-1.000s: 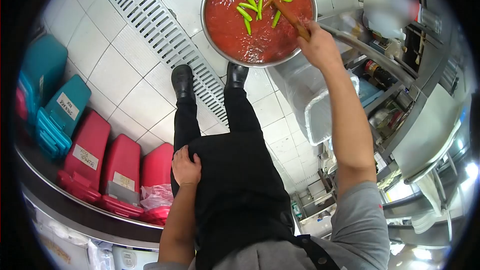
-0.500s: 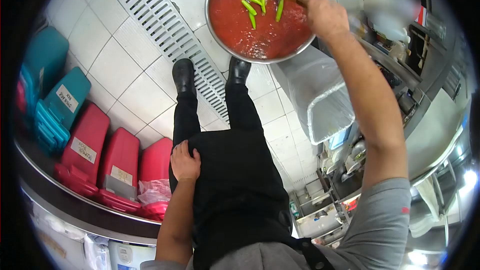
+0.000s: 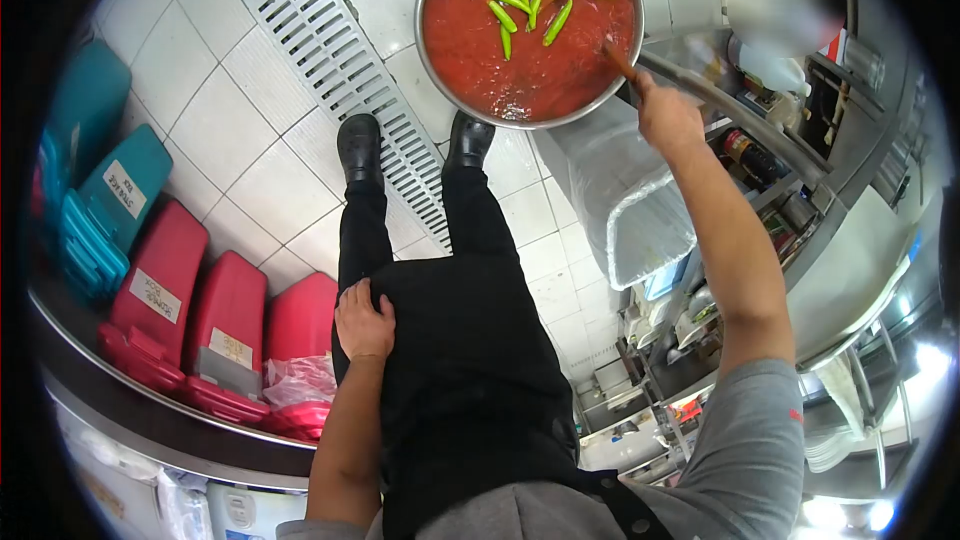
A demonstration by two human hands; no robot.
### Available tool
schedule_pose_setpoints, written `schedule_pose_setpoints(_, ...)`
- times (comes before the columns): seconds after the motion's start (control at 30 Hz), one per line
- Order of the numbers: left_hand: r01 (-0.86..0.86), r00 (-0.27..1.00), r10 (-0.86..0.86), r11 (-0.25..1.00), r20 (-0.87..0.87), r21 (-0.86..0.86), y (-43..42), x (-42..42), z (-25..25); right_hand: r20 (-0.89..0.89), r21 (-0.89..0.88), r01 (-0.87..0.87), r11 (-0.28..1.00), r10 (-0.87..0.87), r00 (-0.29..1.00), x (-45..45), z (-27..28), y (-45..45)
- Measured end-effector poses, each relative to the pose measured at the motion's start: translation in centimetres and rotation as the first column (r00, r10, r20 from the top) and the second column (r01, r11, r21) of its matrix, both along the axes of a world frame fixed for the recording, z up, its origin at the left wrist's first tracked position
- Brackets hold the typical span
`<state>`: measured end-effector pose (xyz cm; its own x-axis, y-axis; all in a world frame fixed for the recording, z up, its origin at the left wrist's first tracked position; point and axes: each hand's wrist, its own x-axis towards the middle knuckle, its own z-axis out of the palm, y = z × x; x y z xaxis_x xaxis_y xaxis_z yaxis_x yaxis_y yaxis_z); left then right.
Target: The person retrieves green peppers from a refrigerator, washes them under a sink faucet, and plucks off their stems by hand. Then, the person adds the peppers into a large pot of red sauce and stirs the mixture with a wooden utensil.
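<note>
My right hand (image 3: 668, 115) grips a brown wooden-handled stirring utensil (image 3: 622, 63) just outside the near right rim of a large metal pot (image 3: 532, 126). The utensil slants into red liquid (image 3: 480, 65), which hides its lower end. Several long green chillies (image 3: 557, 22) float on the liquid, mostly around the middle and towards the far side. My left hand (image 3: 363, 322) lies against the black apron (image 3: 460, 340) at my left thigh, fingers stretched and holding nothing.
A bin with a clear plastic liner (image 3: 650, 225) stands right of the pot, beside metal shelving (image 3: 770, 145) with bottles. Pink storage boxes (image 3: 165, 280) and teal storage boxes (image 3: 125, 185) line the left. A floor drain grate (image 3: 330, 50) crosses the white tiles.
My right hand has swung the utensil from the pot's upper right towards me, to the near right rim. The chillies have shifted slightly, one now apart at the right. My left hand stays on the apron.
</note>
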<state>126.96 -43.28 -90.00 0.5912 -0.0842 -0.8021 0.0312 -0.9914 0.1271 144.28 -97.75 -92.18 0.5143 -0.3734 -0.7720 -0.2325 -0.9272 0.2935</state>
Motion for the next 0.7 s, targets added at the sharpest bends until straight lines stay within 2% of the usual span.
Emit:
schedule_pose_setpoints(0.1,0.005,1.000,-0.005,1.000,0.019,-0.006,0.4,-0.5,-0.2,-0.078,0.014,0.051,0.999,-0.050,0.996,-2.3,0.0,1.7)
schedule_pose_setpoints(0.3,-0.013,1.000,0.013,1.000,0.008,0.001,0.5,-0.2,-0.5,-0.087,0.133,0.173,0.976,-0.162,0.983,-3.3,1.4,8.1)
schedule_pose_setpoints(0.4,-0.014,1.000,0.014,1.000,0.022,-0.011,0.4,-0.4,-0.6,-0.017,0.256,0.225,0.940,-0.229,0.973,-3.6,1.1,9.8)
schedule_pose_setpoints(0.5,-0.018,1.000,0.018,1.000,0.003,-0.007,0.4,-0.2,-0.4,0.124,0.334,0.257,0.907,-0.313,0.942,-4.5,-0.3,11.7)
schedule_pose_setpoints(0.6,-0.012,1.000,0.011,1.000,-0.004,-0.004,0.1,0.3,-0.5,0.247,0.420,0.159,0.893,-0.282,0.927,-5.4,-2.9,12.8)
schedule_pose_setpoints(0.7,0.003,1.000,-0.003,1.000,0.005,-0.010,0.0,0.6,-0.5,0.219,0.257,0.060,0.965,-0.119,0.969,-3.4,-2.7,14.6)
